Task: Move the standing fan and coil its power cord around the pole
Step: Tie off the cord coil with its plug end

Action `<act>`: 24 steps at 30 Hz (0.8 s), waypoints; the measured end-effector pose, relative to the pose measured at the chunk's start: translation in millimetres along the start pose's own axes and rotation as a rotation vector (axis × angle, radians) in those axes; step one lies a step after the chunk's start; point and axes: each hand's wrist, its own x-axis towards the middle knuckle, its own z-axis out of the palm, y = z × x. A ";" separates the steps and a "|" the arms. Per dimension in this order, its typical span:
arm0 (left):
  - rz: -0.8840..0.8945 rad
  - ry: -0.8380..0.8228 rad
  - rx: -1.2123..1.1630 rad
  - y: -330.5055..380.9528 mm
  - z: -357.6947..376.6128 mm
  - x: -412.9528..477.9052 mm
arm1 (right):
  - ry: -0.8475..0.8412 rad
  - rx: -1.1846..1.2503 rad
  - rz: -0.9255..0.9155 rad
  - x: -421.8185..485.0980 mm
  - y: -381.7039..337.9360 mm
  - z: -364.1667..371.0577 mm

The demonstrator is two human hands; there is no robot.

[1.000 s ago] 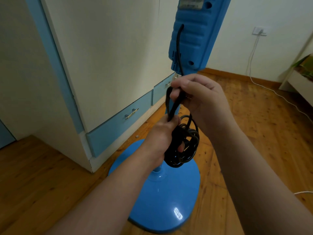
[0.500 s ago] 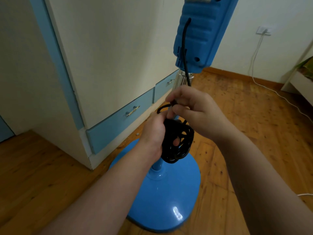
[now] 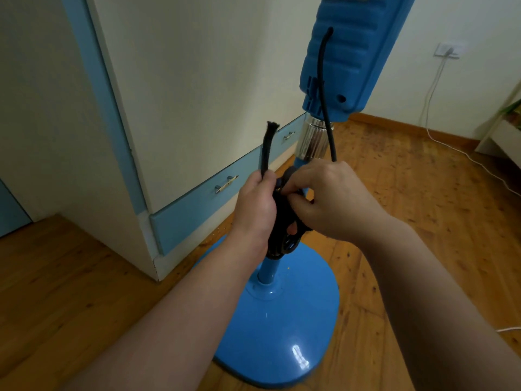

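Observation:
The blue standing fan has a glossy round base (image 3: pixel 282 334) on the wooden floor, a blue pole (image 3: pixel 267 270) and a ribbed blue control housing (image 3: pixel 346 52) at the top. A black power cord (image 3: pixel 324 88) drops from the housing into a bundle of coils (image 3: pixel 284 241) against the pole. My left hand (image 3: pixel 255 210) grips the bundle, and a flat black strap (image 3: pixel 267 148) sticks up out of its fist. My right hand (image 3: pixel 329 198) pinches the cord at the top of the bundle. Most of the coils are hidden between the two hands.
A cream wardrobe with blue trim and blue drawers (image 3: pixel 203 204) stands close to the left of the fan. A white cable (image 3: pixel 434 88) hangs from a wall socket (image 3: pixel 448 50) and trails over the floor at right. A white shelf (image 3: pixel 501 136) sits at the far right.
Both hands moved down the pole with the coils and drew the bundle tighter. A black strap end now stands up from my left fist; my right hand moved onto the bundle's top.

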 end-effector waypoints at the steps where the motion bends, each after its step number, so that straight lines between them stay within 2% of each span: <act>1: 0.001 0.017 0.003 0.2 -0.5 0.4 | -0.026 0.011 -0.019 -0.8 -1.6 -1.4; 5: 0.021 0.087 0.031 1.8 -1.5 2.6 | -0.097 -0.056 -0.071 -1.9 -6.1 -1.6; 9: 0.013 0.093 0.024 4.6 -1.9 3.2 | -0.026 -0.059 -0.084 -2.1 -5.3 1.9; 13: 0.012 0.058 0.026 4.9 -1.5 2.0 | 0.125 0.327 0.108 -3.1 -9.1 2.1; 17: 0.013 0.050 0.089 4.4 -3.4 4.4 | -0.047 0.757 0.324 -0.6 -9.4 -5.4; 19: -0.004 0.053 0.090 4.1 -2.2 4.5 | -0.099 0.848 0.349 -1.8 -6.7 -10.0; 21: -0.017 0.060 0.071 3.8 -0.3 4.5 | -0.102 0.738 0.283 -3.7 -6.0 -10.9; 24: -0.033 0.048 0.045 3.9 1.4 5.5 | -0.064 0.392 0.104 -6.7 -6.3 -6.0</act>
